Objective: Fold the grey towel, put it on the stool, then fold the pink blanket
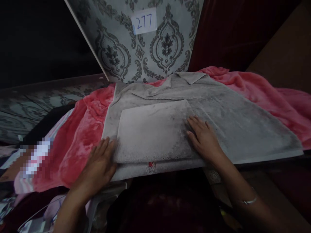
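A grey towel is spread over a pink blanket, its far part wrinkled and one far corner turned over. On it lies a folded light-grey towel panel, roughly rectangular; I cannot tell whether it belongs to the same towel. A small red and white mark shows on the strip along the near edge. My left hand lies flat at the panel's left side, fingers stretched out. At its right edge rests my right hand, palm down with the fingers extended. Neither hand grips anything.
The pink blanket covers the surface on both sides. Behind stands a patterned panel bearing a paper marked 277. A dark screen is at the left. Cables and a white object lie at the lower left.
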### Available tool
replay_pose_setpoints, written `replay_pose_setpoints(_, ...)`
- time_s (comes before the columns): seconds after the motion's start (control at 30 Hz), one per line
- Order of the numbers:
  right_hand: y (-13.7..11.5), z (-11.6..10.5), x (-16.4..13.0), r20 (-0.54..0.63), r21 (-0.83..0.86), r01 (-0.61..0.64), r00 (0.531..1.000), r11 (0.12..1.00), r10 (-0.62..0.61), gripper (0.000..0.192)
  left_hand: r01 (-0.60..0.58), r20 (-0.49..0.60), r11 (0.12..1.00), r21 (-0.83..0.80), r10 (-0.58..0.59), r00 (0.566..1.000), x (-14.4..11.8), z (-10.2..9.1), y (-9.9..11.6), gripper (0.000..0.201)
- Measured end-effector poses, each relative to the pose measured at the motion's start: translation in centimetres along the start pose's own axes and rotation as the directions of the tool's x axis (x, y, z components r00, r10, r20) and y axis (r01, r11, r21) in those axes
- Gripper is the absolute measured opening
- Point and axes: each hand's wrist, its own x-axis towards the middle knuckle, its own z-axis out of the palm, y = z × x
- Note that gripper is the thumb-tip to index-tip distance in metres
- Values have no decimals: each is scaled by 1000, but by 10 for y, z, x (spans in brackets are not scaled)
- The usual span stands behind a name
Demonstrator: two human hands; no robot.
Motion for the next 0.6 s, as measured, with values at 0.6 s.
replay_pose_setpoints(0.6, -2, 16, -31, -28, -73, -16, 1000, 997, 14, 54, -312, -24, 950, -32, 311, 950, 111, 45, 208, 69)
